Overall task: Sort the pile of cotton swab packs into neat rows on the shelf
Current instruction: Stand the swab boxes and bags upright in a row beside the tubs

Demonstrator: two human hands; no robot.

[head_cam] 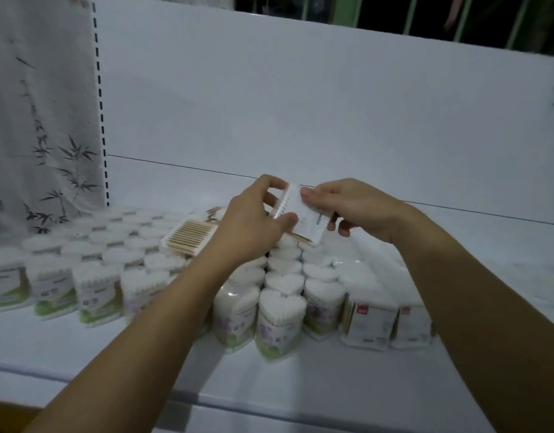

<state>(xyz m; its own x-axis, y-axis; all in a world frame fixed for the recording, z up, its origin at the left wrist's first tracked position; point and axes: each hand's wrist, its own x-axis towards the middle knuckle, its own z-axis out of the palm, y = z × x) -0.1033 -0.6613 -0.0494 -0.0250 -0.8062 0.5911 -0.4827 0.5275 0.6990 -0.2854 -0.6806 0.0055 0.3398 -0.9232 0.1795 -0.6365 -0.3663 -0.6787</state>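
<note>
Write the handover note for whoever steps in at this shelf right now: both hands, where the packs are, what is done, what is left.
Hands: the left hand grips one flat pack above the tubs; the right hand pinches the same pack's right edge.
Done: heart-shaped tubs stand in rows across the left and middle of the shelf; upright flat packs stand at front right.
Left: place the held pack, probably with those at front right. Loose flat packs lie on top of the tubs beside the left hand and need sorting.
</note>
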